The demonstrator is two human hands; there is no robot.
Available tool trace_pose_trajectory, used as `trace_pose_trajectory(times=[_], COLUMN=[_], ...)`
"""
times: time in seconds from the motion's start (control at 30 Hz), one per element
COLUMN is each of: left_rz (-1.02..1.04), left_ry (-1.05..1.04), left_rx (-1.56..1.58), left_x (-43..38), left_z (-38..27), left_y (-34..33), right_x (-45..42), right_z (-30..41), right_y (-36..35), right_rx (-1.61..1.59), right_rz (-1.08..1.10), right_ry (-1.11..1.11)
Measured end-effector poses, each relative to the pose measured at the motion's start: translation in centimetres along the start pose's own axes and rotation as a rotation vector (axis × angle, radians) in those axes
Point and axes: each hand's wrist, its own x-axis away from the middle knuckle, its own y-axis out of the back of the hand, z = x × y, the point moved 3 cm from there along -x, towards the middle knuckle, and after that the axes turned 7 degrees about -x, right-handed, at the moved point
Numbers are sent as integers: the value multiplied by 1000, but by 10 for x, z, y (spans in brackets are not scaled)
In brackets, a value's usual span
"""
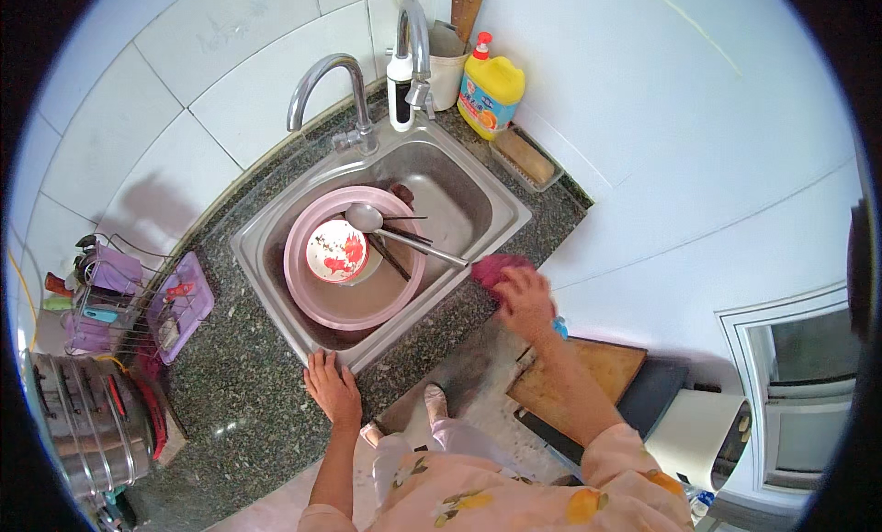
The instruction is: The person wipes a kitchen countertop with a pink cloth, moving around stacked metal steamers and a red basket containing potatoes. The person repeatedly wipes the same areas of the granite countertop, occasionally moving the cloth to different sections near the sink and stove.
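Note:
My right hand [525,301] grips a dark pink cloth [501,270] on the granite counter, by the sink's right front edge. On the sink's front left rim rests my left hand [333,387], fingers spread and holding nothing. The stainless steel sink [441,180] contains a pink basin [303,294] of cloudy water. Inside the basin are a white bowl with red patterns [336,251], several dark chopsticks [393,260] and a long-handled metal spoon [365,218]. Its handle reaches out over the sink rim, close to the cloth.
Two chrome faucets [331,63] rise behind the sink. A yellow detergent bottle [493,94] and a soap tray [527,161] stand at the right. On the left are a wire rack [114,291], a purple tray [182,304] and a steel steamer pot [89,422]. Boards [586,377] lean low at right.

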Motion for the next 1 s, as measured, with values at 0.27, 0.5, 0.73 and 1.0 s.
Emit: trace_pose_trajectory(times=[0.27, 0.5, 0.73, 1.0], left_rz=[33, 130, 98, 77], left_ry=[38, 64, 62, 60], left_rx=[-37, -48, 13, 101], left_x=[0, -4, 1, -1], left_z=[-3, -3, 1, -3], left_y=[-1, -1, 3, 5], right_x=[-76, -109, -84, 9], right_z=[-147, -204, -154, 3], right_y=[7, 1, 5, -19], right_rx=[238, 295, 328, 272], right_rz=[-119, 20, 19, 66], right_ry=[-301, -585, -489, -378])
